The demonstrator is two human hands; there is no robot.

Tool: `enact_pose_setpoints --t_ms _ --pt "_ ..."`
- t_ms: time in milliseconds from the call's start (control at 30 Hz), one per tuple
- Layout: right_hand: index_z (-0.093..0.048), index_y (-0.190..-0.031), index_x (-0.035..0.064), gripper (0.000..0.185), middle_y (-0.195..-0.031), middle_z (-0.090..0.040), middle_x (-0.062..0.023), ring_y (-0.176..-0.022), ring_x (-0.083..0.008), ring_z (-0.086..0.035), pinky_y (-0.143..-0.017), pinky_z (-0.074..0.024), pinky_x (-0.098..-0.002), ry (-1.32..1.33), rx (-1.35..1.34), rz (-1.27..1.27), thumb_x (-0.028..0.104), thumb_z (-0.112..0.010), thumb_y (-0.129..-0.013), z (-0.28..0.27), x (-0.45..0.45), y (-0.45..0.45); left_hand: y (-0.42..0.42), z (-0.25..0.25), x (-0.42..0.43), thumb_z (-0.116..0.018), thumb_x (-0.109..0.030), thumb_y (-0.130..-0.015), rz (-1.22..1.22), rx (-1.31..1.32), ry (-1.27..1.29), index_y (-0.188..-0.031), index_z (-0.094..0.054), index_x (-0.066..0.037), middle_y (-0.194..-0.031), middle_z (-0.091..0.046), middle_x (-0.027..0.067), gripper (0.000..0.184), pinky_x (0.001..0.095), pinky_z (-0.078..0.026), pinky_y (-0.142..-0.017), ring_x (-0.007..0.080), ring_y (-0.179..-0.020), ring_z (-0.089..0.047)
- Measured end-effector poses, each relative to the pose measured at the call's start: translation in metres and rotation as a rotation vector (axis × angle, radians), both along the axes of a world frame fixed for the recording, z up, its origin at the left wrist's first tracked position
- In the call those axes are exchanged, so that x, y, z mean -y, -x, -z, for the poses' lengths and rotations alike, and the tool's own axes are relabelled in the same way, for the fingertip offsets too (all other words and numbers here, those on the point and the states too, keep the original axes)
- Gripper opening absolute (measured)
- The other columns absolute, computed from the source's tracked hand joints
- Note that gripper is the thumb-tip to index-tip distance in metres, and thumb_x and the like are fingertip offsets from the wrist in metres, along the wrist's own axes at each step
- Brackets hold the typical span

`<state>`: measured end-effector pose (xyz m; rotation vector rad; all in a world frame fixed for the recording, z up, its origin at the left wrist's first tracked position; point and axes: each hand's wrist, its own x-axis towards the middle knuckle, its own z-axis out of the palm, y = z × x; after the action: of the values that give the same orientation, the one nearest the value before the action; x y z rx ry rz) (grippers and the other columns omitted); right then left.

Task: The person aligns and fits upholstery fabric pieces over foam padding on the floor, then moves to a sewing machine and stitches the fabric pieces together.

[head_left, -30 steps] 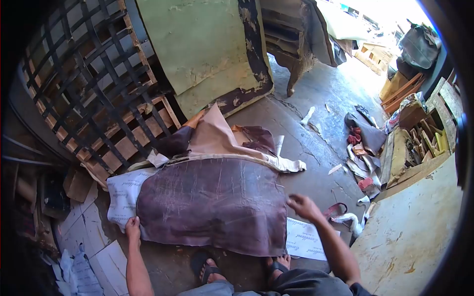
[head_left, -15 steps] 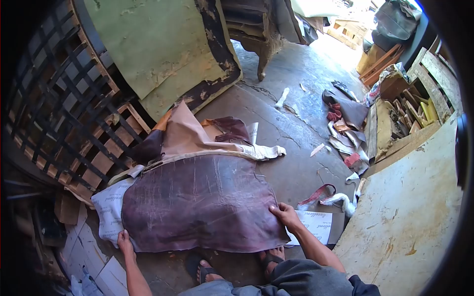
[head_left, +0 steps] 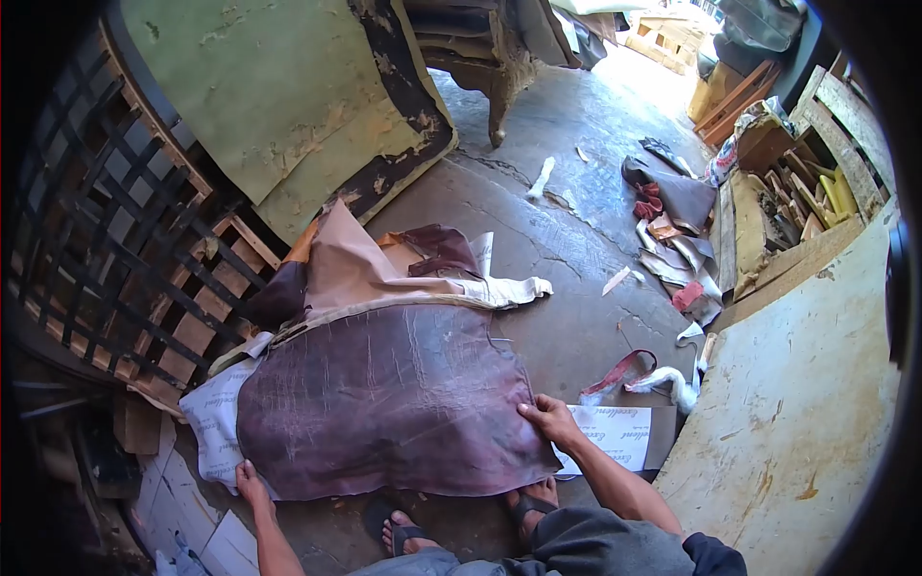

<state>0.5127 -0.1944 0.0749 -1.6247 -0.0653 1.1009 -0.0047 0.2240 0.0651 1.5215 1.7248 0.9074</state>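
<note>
A worn, creased dark maroon piece of leather (head_left: pixel 384 394) lies spread in front of my feet. My left hand (head_left: pixel 252 482) pinches its near left corner, thumb on top. On the right edge, my right hand (head_left: pixel 547 420) grips the leather the same way, fingers partly hidden below. White printed backing sheet (head_left: pixel 213 422) shows under the left end, and another printed white piece (head_left: pixel 615 437) lies beyond my right hand. Along the far edge, a pale seam strip joins folded tan material (head_left: pixel 351 259) and a dark maroon flap (head_left: pixel 444 252).
A webbed wooden frame (head_left: pixel 125 211) and a peeling green panel (head_left: pixel 269 96) stand at the left and back. Leather scraps (head_left: pixel 672 206) and a wood-scrap box (head_left: pixel 797 206) lie to the right. A stained board (head_left: pixel 788 384) leans close on my right.
Both hands keep their hold on the leather, which lies nearly unchanged. The view has shifted slightly, and the near edge sits a little lower in it.
</note>
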Motion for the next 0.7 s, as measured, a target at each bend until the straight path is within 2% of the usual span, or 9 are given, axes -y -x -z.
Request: enact_pose_setpoints --t_ms 367,567,667,700 --pt "-0.071 -0.108 -0.0016 0.035 -0.093 -0.069 -0.0010 -0.084 -0.0097 -0.059 -0.078 -0.0489 -0.0273 0.023 0.050 -0.059 0.030 -0.076 -0.094 0.0002 -0.0003 -0.0023 0.0031 0.0040 0.0013 -0.054 -0.020 -0.107 0.016 0.058 0.010 -0.104 -0.061 -0.004 -0.099 -0.059 0.0018 0.018 0.0311 -0.041 -0.089 0.0139 -0.094 -0.048" --pt "-0.072 -0.104 -0.0003 0.031 -0.090 -0.068 0.0011 -0.080 -0.0080 -0.058 -0.074 -0.0478 -0.0264 0.029 0.045 -0.067 0.029 -0.077 -0.093 -0.0042 -0.0002 -0.0035 -0.0036 0.0006 0.0037 -0.054 -0.020 -0.108 0.013 0.068 0.004 -0.103 -0.061 -0.004 -0.097 -0.058 0.0013 0.018 0.0305 -0.041 -0.088 0.0135 -0.093 -0.048" --pt "-0.071 -0.108 0.0001 0.031 -0.096 -0.069 0.0004 -0.085 -0.0093 -0.060 -0.079 -0.0492 -0.0268 0.034 0.016 -0.096 0.027 -0.076 -0.094 -0.0051 -0.0010 -0.0052 -0.0031 -0.0018 0.0059 -0.054 -0.021 -0.108 0.007 0.067 0.010 -0.102 -0.061 -0.005 -0.097 -0.057 0.0010 0.019 0.0302 -0.041 -0.088 0.0133 -0.093 -0.047" --pt "-0.071 -0.105 0.0001 0.030 -0.092 -0.068 0.0013 -0.082 -0.0084 -0.058 -0.076 -0.0482 -0.0263 0.033 0.025 -0.080 0.027 -0.077 -0.094 -0.0040 -0.0010 -0.0044 -0.0043 -0.0045 0.0077 -0.054 -0.021 -0.108 0.008 0.053 0.015 -0.101 -0.061 -0.005 -0.097 -0.057 0.0009 0.019 0.0301 -0.041 -0.088 0.0131 -0.093 -0.047"
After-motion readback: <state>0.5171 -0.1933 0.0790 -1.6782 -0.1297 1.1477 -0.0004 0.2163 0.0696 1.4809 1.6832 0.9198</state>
